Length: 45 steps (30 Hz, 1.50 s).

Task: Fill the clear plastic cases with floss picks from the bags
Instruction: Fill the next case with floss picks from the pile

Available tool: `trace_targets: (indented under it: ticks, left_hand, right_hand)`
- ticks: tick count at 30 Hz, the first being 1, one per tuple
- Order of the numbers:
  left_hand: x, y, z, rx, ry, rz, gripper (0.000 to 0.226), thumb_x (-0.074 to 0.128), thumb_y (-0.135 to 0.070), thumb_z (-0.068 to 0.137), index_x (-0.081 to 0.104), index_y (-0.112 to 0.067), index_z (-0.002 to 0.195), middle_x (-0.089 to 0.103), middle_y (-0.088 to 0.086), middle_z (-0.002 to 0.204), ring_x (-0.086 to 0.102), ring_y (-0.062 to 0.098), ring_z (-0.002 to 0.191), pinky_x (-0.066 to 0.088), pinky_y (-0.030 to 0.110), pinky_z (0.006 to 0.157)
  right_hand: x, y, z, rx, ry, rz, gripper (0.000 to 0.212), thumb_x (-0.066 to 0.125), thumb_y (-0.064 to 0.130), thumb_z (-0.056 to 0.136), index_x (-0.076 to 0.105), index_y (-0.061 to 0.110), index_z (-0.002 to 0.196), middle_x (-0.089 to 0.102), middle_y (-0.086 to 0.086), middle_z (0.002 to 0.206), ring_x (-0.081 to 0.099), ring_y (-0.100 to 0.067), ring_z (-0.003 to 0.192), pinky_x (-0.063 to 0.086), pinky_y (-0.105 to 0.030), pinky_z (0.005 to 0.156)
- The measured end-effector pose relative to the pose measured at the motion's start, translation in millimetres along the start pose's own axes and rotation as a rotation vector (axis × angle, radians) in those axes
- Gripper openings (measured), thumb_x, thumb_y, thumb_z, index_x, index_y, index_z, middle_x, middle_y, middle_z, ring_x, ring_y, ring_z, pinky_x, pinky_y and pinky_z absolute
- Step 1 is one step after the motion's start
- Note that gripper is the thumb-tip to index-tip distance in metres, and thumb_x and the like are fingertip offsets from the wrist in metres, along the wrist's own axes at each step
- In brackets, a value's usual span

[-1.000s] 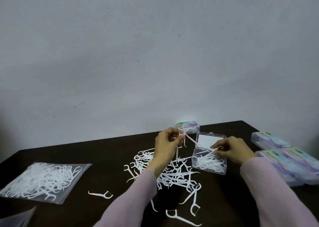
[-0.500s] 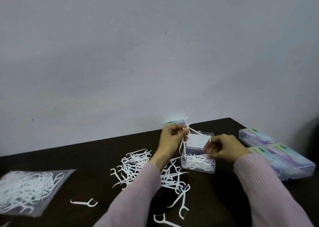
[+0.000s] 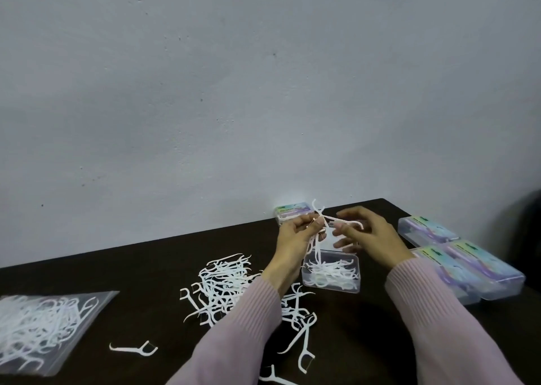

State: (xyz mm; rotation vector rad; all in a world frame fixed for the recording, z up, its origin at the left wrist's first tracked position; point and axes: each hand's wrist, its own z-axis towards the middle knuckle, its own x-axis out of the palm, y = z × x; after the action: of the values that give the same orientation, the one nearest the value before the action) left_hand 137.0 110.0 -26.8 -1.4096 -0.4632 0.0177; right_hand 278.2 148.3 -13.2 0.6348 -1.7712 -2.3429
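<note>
on dark table, grey wall behind

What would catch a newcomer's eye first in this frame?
Most likely the two hands at centre: the left hand pinches a small bunch of floss picks above the open clear case, with the right hand reaching in beside it. Next comes the loose heap of white picks on the dark table, then the bag of picks at far left and the closed cases at right.
</note>
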Motion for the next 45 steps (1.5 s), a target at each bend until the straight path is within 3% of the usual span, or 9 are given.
trace_targets:
  ticks: [3, 5, 10, 14, 21, 30, 36, 39, 45]
  left_hand:
    - [2, 3, -1, 0.039, 0.027, 0.091, 0.005, 0.065, -0.005, 0.085, 0.066, -0.007, 0.089, 0.068, 0.004, 0.082, 0.065, 0.006, 0.068, 0.052, 0.016, 0.064]
    - [3, 4, -1, 0.072, 0.033, 0.157, 0.006, 0.066, -0.003, 0.084, 0.066, -0.008, 0.088, 0.068, 0.004, 0.084, 0.065, 0.006, 0.073, 0.052, 0.016, 0.065]
    - [2, 2, 0, 0.089, 0.018, 0.214, 0.009, 0.066, -0.003, 0.084, 0.067, -0.005, 0.092, 0.068, 0.005, 0.090, 0.064, 0.008, 0.078, 0.052, 0.014, 0.064]
    - [5, 3, -3, 0.099, 0.070, 0.276, 0.008, 0.067, -0.003, 0.083, 0.068, -0.010, 0.088, 0.068, 0.003, 0.087, 0.064, 0.006, 0.072, 0.052, 0.014, 0.064]
    - [8, -4, -3, 0.218, 0.099, 0.302, 0.010, 0.070, -0.002, 0.081, 0.068, -0.011, 0.085, 0.068, -0.002, 0.080, 0.063, 0.007, 0.074, 0.052, 0.016, 0.068]
    - [9, -1, -8, 0.414, 0.234, 0.692, 0.015, 0.073, -0.007, 0.079, 0.073, -0.016, 0.090, 0.071, -0.003, 0.091, 0.065, 0.007, 0.087, 0.054, 0.021, 0.077]
    - [5, 12, -10, 0.376, 0.291, 0.796, 0.035, 0.078, -0.003, 0.072, 0.069, -0.018, 0.103, 0.070, -0.002, 0.099, 0.065, 0.003, 0.093, 0.052, 0.019, 0.086]
    - [2, 14, -8, 0.386, 0.287, 0.857, 0.047, 0.082, -0.007, 0.067, 0.065, -0.019, 0.109, 0.068, -0.004, 0.102, 0.062, 0.002, 0.094, 0.048, 0.010, 0.082]
    - [-8, 16, -6, 0.454, 0.219, 1.079, 0.042, 0.086, -0.026, 0.063, 0.061, -0.024, 0.097, 0.054, -0.013, 0.086, 0.052, 0.004, 0.075, 0.047, 0.019, 0.068]
  right_hand:
    - [-2, -1, 1, -0.037, -0.068, 0.025, 0.003, 0.061, 0.011, 0.085, 0.064, 0.012, 0.084, 0.070, -0.013, 0.080, 0.069, -0.021, 0.066, 0.053, -0.022, 0.059]
    - [-5, -2, 2, -0.018, -0.082, -0.005, 0.009, 0.061, 0.007, 0.084, 0.064, 0.013, 0.079, 0.070, -0.013, 0.078, 0.068, -0.022, 0.069, 0.053, -0.025, 0.063]
    - [-14, -6, 6, 0.048, -0.183, 0.031, 0.016, 0.046, 0.003, 0.093, 0.060, 0.009, 0.100, 0.063, -0.009, 0.080, 0.062, -0.015, 0.069, 0.052, -0.019, 0.060]
    - [-7, -11, 10, 0.223, -0.075, 0.076, 0.021, 0.038, 0.005, 0.097, 0.056, 0.009, 0.106, 0.051, -0.005, 0.074, 0.045, -0.011, 0.061, 0.037, -0.020, 0.052]
    - [-9, -17, 9, 0.157, -0.138, -0.094, 0.019, 0.050, 0.001, 0.090, 0.062, 0.006, 0.104, 0.063, -0.008, 0.079, 0.058, -0.012, 0.069, 0.047, -0.020, 0.065]
    - [-8, -16, 6, 0.122, -0.171, -0.196, 0.013, 0.065, 0.005, 0.081, 0.060, 0.017, 0.084, 0.067, -0.006, 0.090, 0.062, -0.017, 0.085, 0.048, -0.028, 0.077]
    - [-10, -15, 5, 0.126, -0.148, -0.263, 0.016, 0.061, 0.004, 0.085, 0.065, 0.016, 0.095, 0.063, -0.002, 0.096, 0.056, -0.014, 0.090, 0.040, -0.022, 0.074]
    - [-10, -14, 5, 0.132, -0.118, -0.263, 0.017, 0.059, 0.002, 0.085, 0.064, 0.014, 0.096, 0.065, -0.004, 0.091, 0.059, -0.011, 0.080, 0.043, -0.022, 0.074]
    - [-8, -16, 5, 0.105, -0.034, -0.324, 0.016, 0.061, 0.001, 0.084, 0.063, 0.016, 0.085, 0.064, 0.001, 0.085, 0.059, -0.003, 0.074, 0.041, -0.010, 0.062]
